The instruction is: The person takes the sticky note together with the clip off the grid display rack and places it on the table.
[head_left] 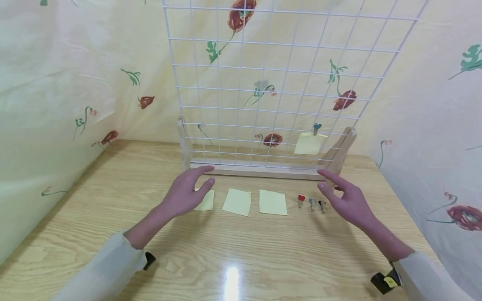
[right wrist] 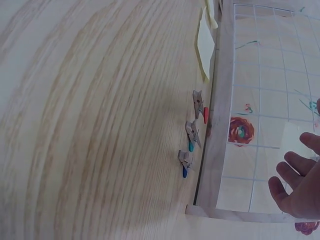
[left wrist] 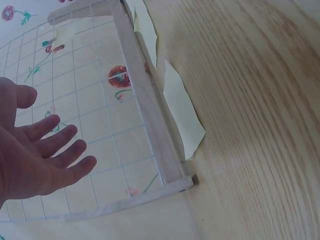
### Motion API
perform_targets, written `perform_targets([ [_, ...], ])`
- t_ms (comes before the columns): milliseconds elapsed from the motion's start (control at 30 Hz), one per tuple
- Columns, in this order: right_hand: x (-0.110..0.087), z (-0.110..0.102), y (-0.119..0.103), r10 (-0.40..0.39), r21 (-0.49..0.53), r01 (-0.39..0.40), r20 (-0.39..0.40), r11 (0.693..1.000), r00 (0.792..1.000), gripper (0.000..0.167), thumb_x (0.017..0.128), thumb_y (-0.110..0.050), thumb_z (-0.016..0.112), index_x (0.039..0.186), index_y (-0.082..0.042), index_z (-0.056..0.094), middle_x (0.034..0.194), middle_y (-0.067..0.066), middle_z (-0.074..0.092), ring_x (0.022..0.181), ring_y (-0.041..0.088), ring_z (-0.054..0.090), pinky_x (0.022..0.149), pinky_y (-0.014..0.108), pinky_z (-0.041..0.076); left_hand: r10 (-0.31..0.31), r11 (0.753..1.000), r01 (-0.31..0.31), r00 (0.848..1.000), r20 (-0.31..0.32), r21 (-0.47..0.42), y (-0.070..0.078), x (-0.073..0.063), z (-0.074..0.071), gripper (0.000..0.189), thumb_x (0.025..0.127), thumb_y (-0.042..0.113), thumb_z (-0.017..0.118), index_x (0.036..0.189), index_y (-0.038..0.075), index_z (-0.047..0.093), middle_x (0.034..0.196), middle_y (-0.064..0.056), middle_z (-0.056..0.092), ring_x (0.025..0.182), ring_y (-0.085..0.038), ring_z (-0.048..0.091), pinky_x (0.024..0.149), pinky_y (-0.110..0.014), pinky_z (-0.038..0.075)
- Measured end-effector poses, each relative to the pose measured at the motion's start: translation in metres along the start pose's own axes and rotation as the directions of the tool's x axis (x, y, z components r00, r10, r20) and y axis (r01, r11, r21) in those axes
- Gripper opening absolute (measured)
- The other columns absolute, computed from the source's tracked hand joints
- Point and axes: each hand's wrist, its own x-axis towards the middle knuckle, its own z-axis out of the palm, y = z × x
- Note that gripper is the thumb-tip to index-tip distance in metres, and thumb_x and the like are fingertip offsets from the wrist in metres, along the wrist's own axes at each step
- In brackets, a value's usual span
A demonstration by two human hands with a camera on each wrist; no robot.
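Observation:
My left hand (head_left: 181,194) hovers with fingers spread, holding nothing, and partly covers a pale yellow paper note (head_left: 205,201) on the table. A middle note (head_left: 236,202) and a right note (head_left: 273,202) lie beside it in a row. Over at the right, my right hand (head_left: 348,205) is also in the air, its fingers loosely extended and holding nothing. Nearest to it are three small wooden clothespins: one with a red heart (head_left: 301,198), a light blue one (head_left: 312,203) and a dark blue one (head_left: 321,205). In the left wrist view the palm faces the white wire grid (left wrist: 105,120).
The wire grid leans back in a wooden stand (head_left: 260,170) behind the notes. Near its lower right, a teal-topped clothespin (head_left: 316,128) holds another note (head_left: 309,144) on the wires. Flowered cloth (head_left: 56,83) encloses the wooden table (head_left: 196,255).

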Motion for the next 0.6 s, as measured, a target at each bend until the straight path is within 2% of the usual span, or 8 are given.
perform_targets([
  [133,-0.001,0.001,0.001,-0.028,0.001,0.028,0.001,1.000,1.000,0.045,0.099,-0.023,0.055,0.142,-0.012,0.048,0.143,0.018,0.047,0.126,0.042,0.046,0.091,0.055,0.041,0.005,1.000,-0.006,1.000,0.016,0.030,-0.001,-0.002,0.001,0.042,0.100,0.029,0.051,0.135,0.006,0.053,0.132,-0.009,0.059,0.127,-0.032,0.049,0.103,-0.052,0.039],
  [200,0.000,0.002,0.001,-0.038,-0.005,0.038,-0.004,0.999,0.999,0.045,0.099,-0.022,0.055,0.142,-0.012,0.048,0.143,0.018,0.048,0.126,0.041,0.046,0.090,0.053,0.042,0.007,1.000,-0.008,1.000,0.018,0.030,0.000,-0.003,0.001,0.042,0.100,0.030,0.051,0.134,0.006,0.054,0.132,-0.009,0.059,0.127,-0.031,0.048,0.103,-0.052,0.039],
  [433,0.002,0.000,-0.001,-0.049,-0.035,0.049,-0.022,0.998,0.999,0.045,0.098,-0.022,0.055,0.141,-0.010,0.049,0.138,0.018,0.052,0.121,0.040,0.051,0.086,0.041,0.042,0.021,0.999,-0.021,1.000,0.023,0.026,0.001,0.001,0.008,0.041,0.099,0.030,0.052,0.134,0.007,0.055,0.132,-0.009,0.059,0.125,-0.032,0.049,0.101,-0.051,0.040],
  [600,0.007,-0.002,0.001,-0.050,-0.036,0.049,-0.041,0.998,0.998,0.043,0.098,-0.022,0.055,0.140,-0.009,0.051,0.137,0.018,0.053,0.121,0.039,0.051,0.083,0.026,0.043,0.043,0.999,-0.043,0.999,0.022,0.007,0.005,0.010,0.014,0.041,0.099,0.030,0.052,0.133,0.006,0.055,0.131,-0.010,0.060,0.125,-0.031,0.051,0.103,-0.050,0.040],
])
